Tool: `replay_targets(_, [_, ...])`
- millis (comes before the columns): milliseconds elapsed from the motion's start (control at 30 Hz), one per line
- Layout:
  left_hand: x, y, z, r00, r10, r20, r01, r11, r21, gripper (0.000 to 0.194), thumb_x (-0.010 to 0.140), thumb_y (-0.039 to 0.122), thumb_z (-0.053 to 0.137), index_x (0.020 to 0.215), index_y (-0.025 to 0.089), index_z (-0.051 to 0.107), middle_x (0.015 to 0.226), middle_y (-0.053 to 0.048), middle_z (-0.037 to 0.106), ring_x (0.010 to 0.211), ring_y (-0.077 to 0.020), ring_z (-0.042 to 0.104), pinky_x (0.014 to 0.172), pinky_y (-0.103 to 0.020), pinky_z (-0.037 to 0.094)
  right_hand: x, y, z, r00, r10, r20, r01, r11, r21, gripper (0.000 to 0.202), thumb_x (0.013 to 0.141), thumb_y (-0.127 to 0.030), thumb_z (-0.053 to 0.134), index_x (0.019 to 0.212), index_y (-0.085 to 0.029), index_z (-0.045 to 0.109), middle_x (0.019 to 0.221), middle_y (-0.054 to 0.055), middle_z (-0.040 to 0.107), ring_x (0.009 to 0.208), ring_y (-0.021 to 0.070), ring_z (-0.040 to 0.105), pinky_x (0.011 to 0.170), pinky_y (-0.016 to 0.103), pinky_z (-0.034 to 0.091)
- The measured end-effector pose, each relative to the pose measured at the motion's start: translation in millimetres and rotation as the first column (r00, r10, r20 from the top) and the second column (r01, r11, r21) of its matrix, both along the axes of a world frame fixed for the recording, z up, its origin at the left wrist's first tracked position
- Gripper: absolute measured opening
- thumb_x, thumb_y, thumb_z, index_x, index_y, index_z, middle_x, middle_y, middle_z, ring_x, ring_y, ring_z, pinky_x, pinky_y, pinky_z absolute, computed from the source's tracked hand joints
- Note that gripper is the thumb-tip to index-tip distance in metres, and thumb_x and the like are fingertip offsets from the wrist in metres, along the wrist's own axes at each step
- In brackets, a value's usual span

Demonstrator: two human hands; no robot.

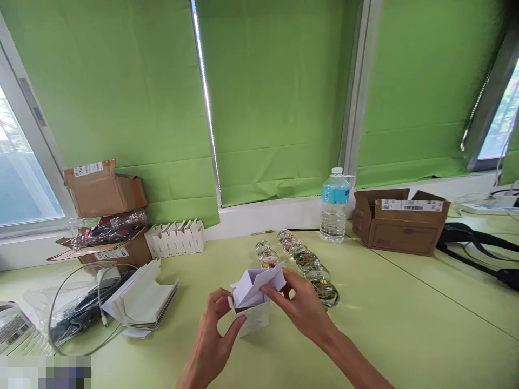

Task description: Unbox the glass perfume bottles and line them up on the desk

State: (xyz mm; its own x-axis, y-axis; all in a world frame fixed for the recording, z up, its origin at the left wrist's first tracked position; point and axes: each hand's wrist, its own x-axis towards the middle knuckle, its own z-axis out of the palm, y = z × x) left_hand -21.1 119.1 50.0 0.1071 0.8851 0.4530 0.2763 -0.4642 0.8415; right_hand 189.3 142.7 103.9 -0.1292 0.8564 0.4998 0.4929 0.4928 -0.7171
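A small white carton [255, 320] stands on the table in front of me. My left hand [219, 324] grips its left side, thumb at the front and fingers at the back. In my right hand [298, 297] is a folded white paper insert [253, 283], pinched between thumb and fingers. The insert sits tilted at the carton's open top, its lower end partly inside. Just behind my right hand lie two rows of round, clear glass ornaments [306, 260] with shiny caps; my hand and the insert hide some of them.
Several small white boxes [176, 240] line up at back left, near stacked brown cartons [107, 192]. Flat white cardboard [141, 297] and a bagged cable [87, 302] lie left. A water bottle [335, 208], an open brown box [399, 227] and black straps [478, 243] stand right.
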Motion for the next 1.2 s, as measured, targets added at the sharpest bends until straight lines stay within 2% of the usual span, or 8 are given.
replay_targets(133, [-0.1, -0.5, 0.7, 0.997, -0.02, -0.068, 0.024, 0.999, 0.049, 0.034, 0.087, 0.029, 0.056, 0.119, 0.027, 0.045, 0.118, -0.006, 0.062, 0.109, -0.0204, 0.06, 0.095, -0.037, 0.049, -0.2, -3.7, 3.4, 0.997, 0.021, 0.074, -0.021, 1.0, 0.0, 0.031, 0.084, -0.05, 0.054, 0.085, -0.021, 0.063, 0.079, 0.004, 0.062, 0.068, 0.0174, 0.054, 0.058, 0.029, 0.044])
replay_targets(267, [-2.0, -0.5, -0.5, 0.996, -0.006, -0.092, 0.012, 0.998, 0.069, 0.035, 0.088, 0.027, 0.055, 0.121, 0.026, 0.044, 0.119, -0.006, 0.06, 0.111, -0.0203, 0.059, 0.096, -0.038, 0.049, 0.0, -8.4, 6.2, 0.999, 0.039, -0.011, -0.038, 0.997, 0.071, 0.043, 0.083, -0.045, 0.058, 0.122, -0.026, 0.053, 0.112, 0.007, 0.061, 0.081, 0.0184, 0.059, 0.067, 0.03, 0.051])
replay_targets(333, [-2.6, -0.1, -1.7, 0.994, 0.004, -0.105, 0.005, 0.996, 0.086, 0.034, 0.088, 0.027, 0.054, 0.12, 0.026, 0.044, 0.119, -0.007, 0.06, 0.11, -0.0205, 0.059, 0.096, -0.038, 0.05, 0.7, -9.3, 7.2, 0.998, 0.041, -0.053, -0.033, 0.988, 0.151, 0.047, 0.085, -0.041, 0.057, 0.129, -0.027, 0.046, 0.123, 0.008, 0.057, 0.091, 0.02, 0.059, 0.075, 0.032, 0.052])
replay_targets(467, [-2.4, 1.3, -5.3, 0.993, 0.034, -0.115, -0.02, 0.992, 0.121, 0.036, 0.088, 0.027, 0.055, 0.121, 0.026, 0.043, 0.118, -0.007, 0.06, 0.109, -0.0215, 0.06, 0.094, -0.04, 0.051, 1.0, -9.9, 9.7, 0.997, 0.072, 0.022, -0.075, 0.945, 0.319, 0.028, 0.087, -0.033, 0.056, 0.114, -0.028, 0.058, 0.123, 0.007, 0.058, 0.113, 0.0239, 0.053, 0.095, 0.04, 0.045])
replay_targets(567, [-2.1, 2.0, -7.4, 0.993, 0.052, -0.108, -0.039, 0.992, 0.12, 0.038, 0.087, 0.028, 0.056, 0.123, 0.026, 0.042, 0.119, -0.008, 0.061, 0.109, -0.0226, 0.061, 0.093, -0.041, 0.051, -1.0, -12.7, 11.7, 0.997, 0.067, 0.05, -0.08, 0.929, 0.36, 0.016, 0.088, -0.031, 0.054, 0.102, -0.027, 0.062, 0.123, 0.006, 0.058, 0.119, 0.0244, 0.049, 0.1, 0.043, 0.041])
replay_targets(767, [-3.0, 2.5, -7.7, 0.992, 0.053, -0.111, -0.043, 0.995, 0.094, 0.04, 0.087, 0.029, 0.056, 0.124, 0.026, 0.041, 0.118, -0.009, 0.062, 0.108, -0.0231, 0.062, 0.092, -0.041, 0.052, -3.8, -19.0, 12.9, 0.994, 0.041, 0.104, -0.08, 0.909, 0.408, 0.027, 0.088, -0.028, 0.054, 0.115, -0.029, 0.058, 0.135, 0.006, 0.049, 0.126, 0.0247, 0.043, 0.103, 0.044, 0.038])
replay_targets(967, [-1.8, 1.6, -4.4, 0.992, 0.027, -0.123, -0.016, 0.996, 0.089, 0.039, 0.089, 0.028, 0.054, 0.125, 0.029, 0.039, 0.122, -0.006, 0.059, 0.111, -0.0206, 0.059, 0.094, -0.039, 0.05, -2.9, -17.3, 12.7, 0.993, 0.042, 0.109, -0.078, 0.933, 0.352, 0.012, 0.089, -0.027, 0.051, 0.092, -0.024, 0.063, 0.131, 0.006, 0.053, 0.126, 0.0251, 0.042, 0.1, 0.042, 0.041])
replay_targets(1200, [-2.7, 1.1, -4.5, 0.992, 0.045, -0.12, -0.037, 0.997, 0.068, 0.041, 0.088, 0.03, 0.054, 0.125, 0.026, 0.038, 0.122, -0.01, 0.06, 0.112, -0.0244, 0.059, 0.094, -0.042, 0.05, -4.3, -14.6, 8.5, 0.983, -0.01, 0.184, -0.062, 0.923, 0.38, 0.017, 0.09, -0.027, 0.049, 0.096, -0.026, 0.065, 0.132, 0.005, 0.053, 0.13, 0.0256, 0.038, 0.105, 0.045, 0.038])
